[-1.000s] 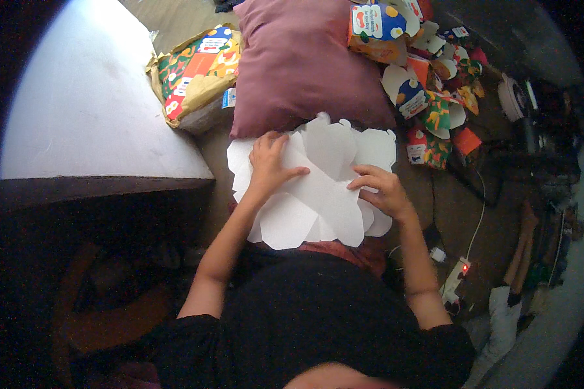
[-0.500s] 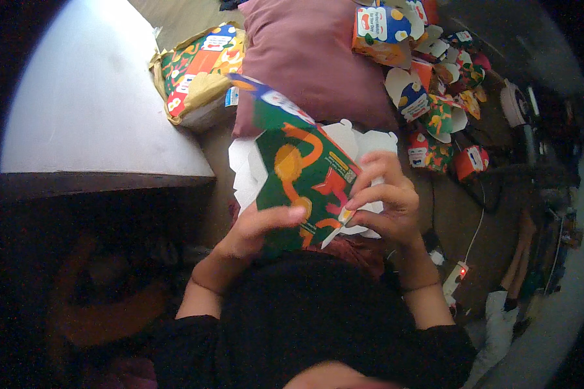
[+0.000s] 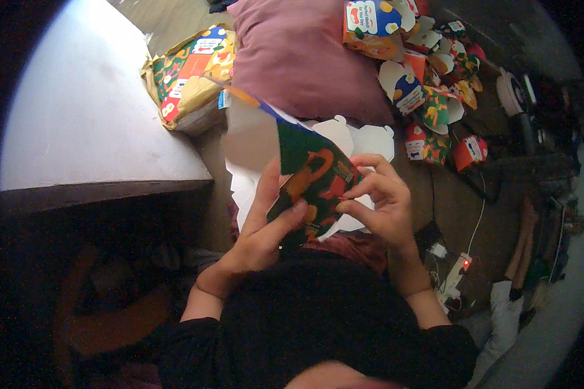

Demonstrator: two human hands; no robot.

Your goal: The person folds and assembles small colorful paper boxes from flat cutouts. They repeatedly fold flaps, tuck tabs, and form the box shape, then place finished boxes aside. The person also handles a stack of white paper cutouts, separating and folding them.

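A partly folded cardboard food box (image 3: 321,172), dark green with orange and red pictures, is held up in front of my body. My left hand (image 3: 263,223) grips its left side, thumb across the printed face and fingers behind it. At the right edge, my right hand (image 3: 383,201) pinches the card between thumb and fingers. The box's upper flap stands up and leans left, showing its plain inner side. Behind and below it lie white cardboard blanks (image 3: 373,139) with notched edges, printed side hidden.
A mauve pillow (image 3: 305,58) lies beyond the blanks. At left stands a white table (image 3: 97,110), beside a torn brown-paper pack (image 3: 191,78) of printed card. Several folded boxes (image 3: 428,104) pile up at right, near a lit power strip (image 3: 457,272) with cables.
The box has turned and folded, so its left panel now swings away and shows a pale inner side. My left hand has moved right and reached further around it.
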